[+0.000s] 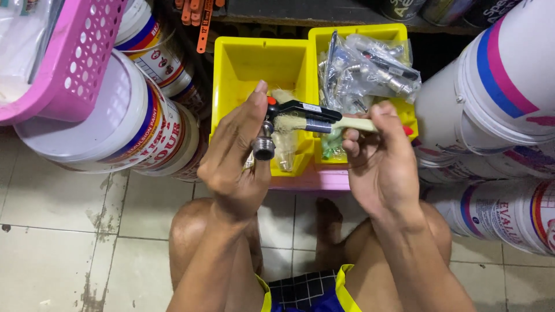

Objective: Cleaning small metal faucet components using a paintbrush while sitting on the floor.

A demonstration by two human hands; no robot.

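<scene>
A metal tap point(272, 130) with a black lever handle and a threaded spout end is hanging upright in front of the yellow bins, its thread pointing down. Pale fibre strands are trailing from it, seemingly wrapped near the body, beside a cream-handled brush-like tool point(352, 123) lying level.

Two bright yellow plastic bins point(243, 63), a pink perforated plastic basket point(81, 52), white paint buckets point(497, 81) banded blue and pink, pale floor tiles point(58, 231).

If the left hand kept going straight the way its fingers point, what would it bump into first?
Probably the left yellow bin. The left hand points up and away, holding a metal tap, and that bin sits right beyond its fingertips, though depth is hard to judge.
</scene>
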